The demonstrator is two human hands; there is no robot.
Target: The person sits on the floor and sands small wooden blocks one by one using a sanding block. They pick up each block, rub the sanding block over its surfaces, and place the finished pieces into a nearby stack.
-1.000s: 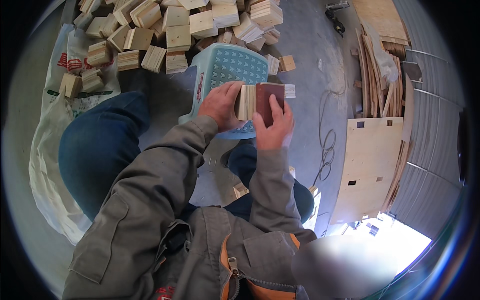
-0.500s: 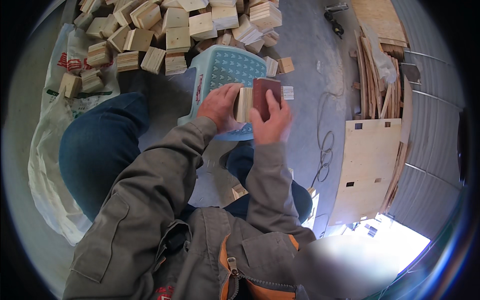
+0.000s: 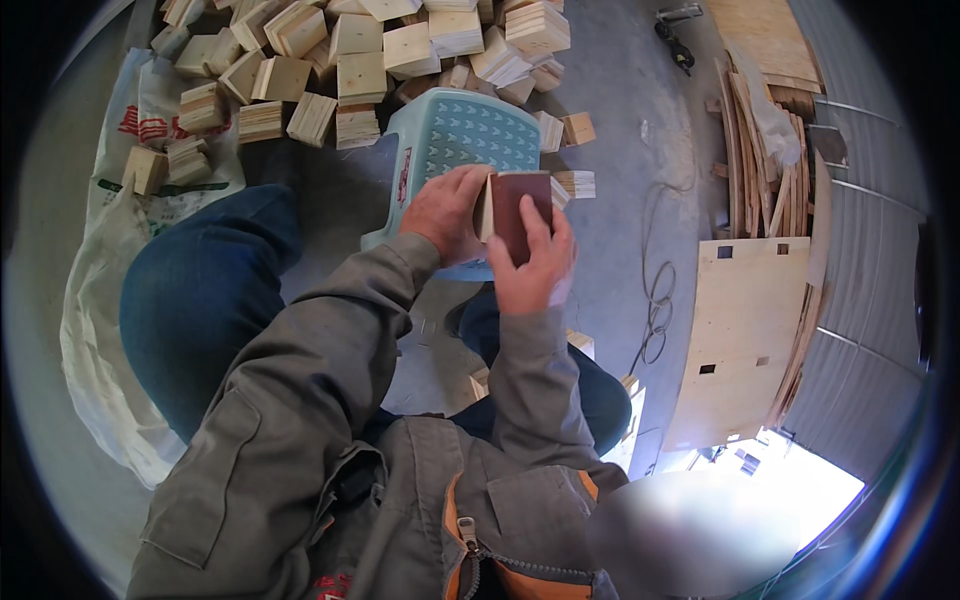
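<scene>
On a light-blue plastic stool [image 3: 462, 132] between my knees, my left hand [image 3: 450, 212] grips a pale plywood block [image 3: 485, 214] from its left side. My right hand [image 3: 535, 262] holds a flat reddish-brown sanding block [image 3: 513, 200], with fingers spread over its top and right side. The sanding block lies against the plywood block and hides most of it; only a thin strip of pale wood shows between the two hands. Both forearms reach in from below in grey-brown sleeves.
A large pile of plywood blocks [image 3: 360, 78] covers the floor beyond the stool. A white plastic sack [image 3: 105, 290] lies at left. On the right are a thin looped cable [image 3: 655, 300], leaning plywood sheets [image 3: 745, 340] and a dark tool [image 3: 675, 45] farther off.
My right hand has moved slightly left and toward me, and the sanding block has slid over the plywood block's face. My left hand keeps its grip.
</scene>
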